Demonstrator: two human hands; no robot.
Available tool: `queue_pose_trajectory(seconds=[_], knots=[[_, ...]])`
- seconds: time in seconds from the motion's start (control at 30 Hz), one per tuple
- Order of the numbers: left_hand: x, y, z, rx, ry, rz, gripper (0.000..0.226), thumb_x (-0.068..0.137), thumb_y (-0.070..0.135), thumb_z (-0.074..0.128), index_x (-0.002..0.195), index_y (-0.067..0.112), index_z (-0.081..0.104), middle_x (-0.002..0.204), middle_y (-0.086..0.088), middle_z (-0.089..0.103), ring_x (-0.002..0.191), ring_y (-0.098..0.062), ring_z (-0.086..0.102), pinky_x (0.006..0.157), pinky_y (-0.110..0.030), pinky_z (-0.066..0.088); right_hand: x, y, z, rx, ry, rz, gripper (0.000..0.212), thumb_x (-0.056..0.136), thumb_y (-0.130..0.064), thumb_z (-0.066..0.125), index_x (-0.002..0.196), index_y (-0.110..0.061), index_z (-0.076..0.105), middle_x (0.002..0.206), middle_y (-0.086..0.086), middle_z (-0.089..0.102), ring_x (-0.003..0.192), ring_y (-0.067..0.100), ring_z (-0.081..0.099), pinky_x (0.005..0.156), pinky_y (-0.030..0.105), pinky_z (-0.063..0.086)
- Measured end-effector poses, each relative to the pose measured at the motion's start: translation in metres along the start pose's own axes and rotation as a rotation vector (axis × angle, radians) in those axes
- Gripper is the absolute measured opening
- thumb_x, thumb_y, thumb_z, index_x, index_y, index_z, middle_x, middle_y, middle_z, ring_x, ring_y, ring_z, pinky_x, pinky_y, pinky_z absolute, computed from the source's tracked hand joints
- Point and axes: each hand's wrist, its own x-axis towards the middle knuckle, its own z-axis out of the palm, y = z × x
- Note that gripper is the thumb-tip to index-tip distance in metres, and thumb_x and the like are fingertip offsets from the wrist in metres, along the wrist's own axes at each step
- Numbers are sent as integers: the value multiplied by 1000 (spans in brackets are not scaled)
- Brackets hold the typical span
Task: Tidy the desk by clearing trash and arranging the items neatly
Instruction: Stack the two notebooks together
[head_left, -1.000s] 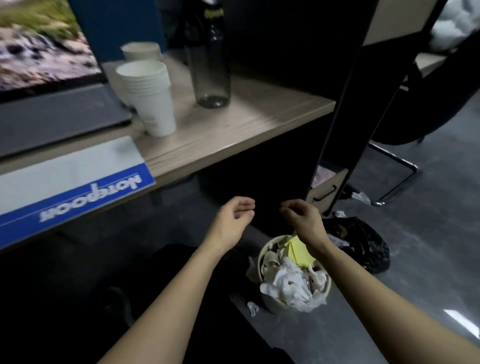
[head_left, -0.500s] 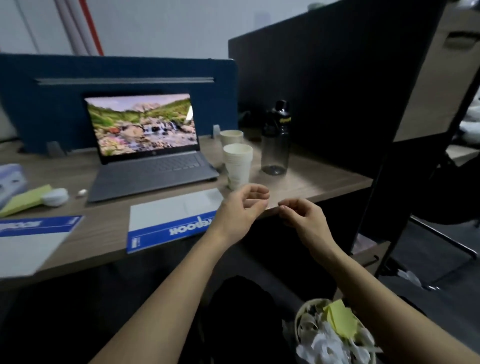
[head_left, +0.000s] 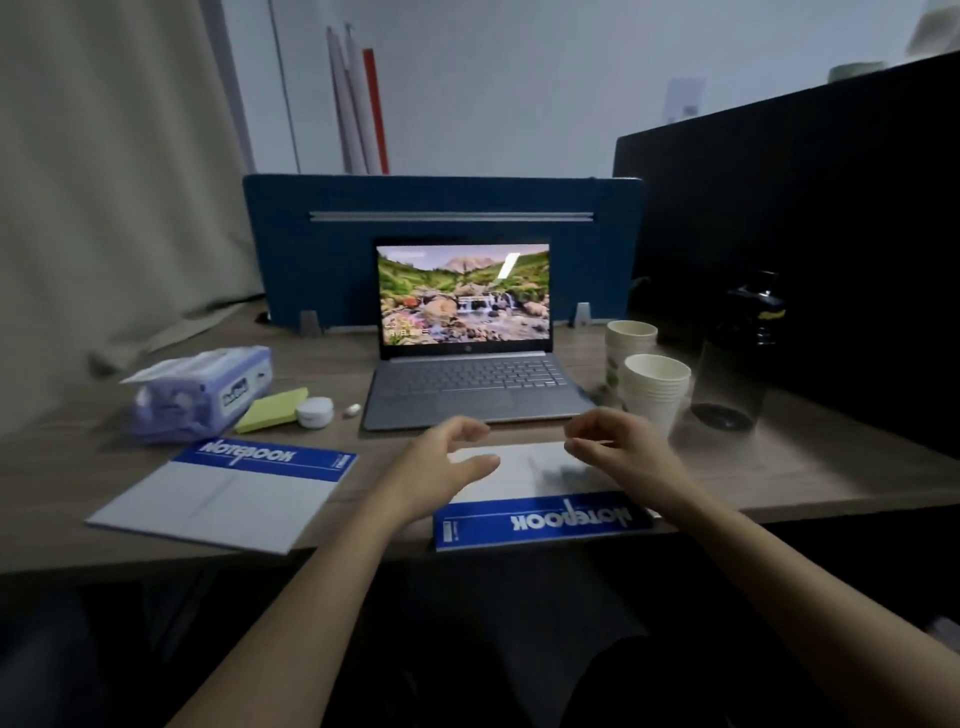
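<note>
Your left hand (head_left: 447, 462) and right hand (head_left: 618, 452) hover empty, fingers half-curled, over the near notebook (head_left: 540, 519). No loose trash visible on desk (head_left: 831, 467); notebooks, cups (head_left: 655, 387) etc. remain unarranged.

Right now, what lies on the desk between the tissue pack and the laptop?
In the head view: a yellow sticky-note pad, a small round white case and a tiny white item near the laptop; tissue pack.
</note>
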Motion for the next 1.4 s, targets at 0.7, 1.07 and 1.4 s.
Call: queue_pose_trajectory(seconds=[0.7,1.07,1.4], knots=[[57,-23,-25,406,-300,-237,69,67,53,81,125,40,47,125,12,51,117,-16,49,101,-44,45,54,20,29,-372,-174,-85,34,84,-38,73,114,-24,67,110,-7,69,90,5,59,71,11,42],[37,-28,-26,277,-1,-58,10,94,35,60,98,37,51,95,8,65,78,-7,66,50,-19,46,50,20,26,-354,-22,51,52,85,-38,71,131,-22,53,124,2,56,102,18,56,87,32,49],[19,-47,-61,-78,509,-123,12,99,32,54,105,22,51,92,-4,65,73,-17,69,47,-25,49,60,15,51,307,164,273,47,88,-28,71,130,-12,56,115,6,68,95,10,67,72,25,54]])
